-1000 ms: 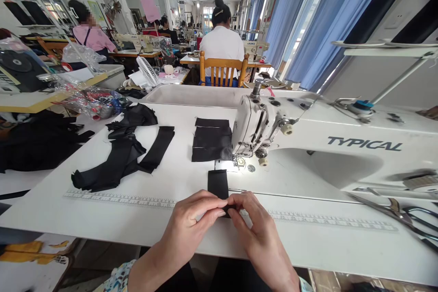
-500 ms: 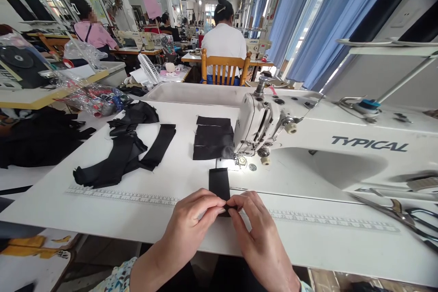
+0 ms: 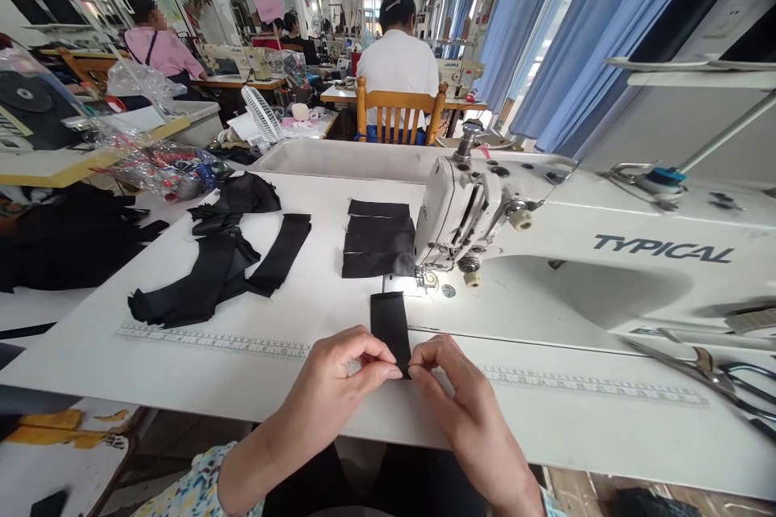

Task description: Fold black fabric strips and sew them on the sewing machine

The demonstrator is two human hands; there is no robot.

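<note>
Compared with half a second back: pinching nearer the strip's close end, hands sitting slightly higher on the white table [image 3: 182,371]; more of the strip showing beyond the fingers. Left hand [image 3: 339,380] and right hand [image 3: 454,396] both closed in a fingertip pinch on the near end of one black fabric strip [image 3: 390,323], lying flat on the table, far end pointing at the needle of the sewing machine [image 3: 546,234]. Counting: one stack of black pieces [image 3: 377,238] left of the machine head, one loose heap of black fabric [image 3: 212,266] further left, one pair of scissors [image 3: 715,376] at right, one printed ruler [image 3: 212,342] along the table edge
</note>
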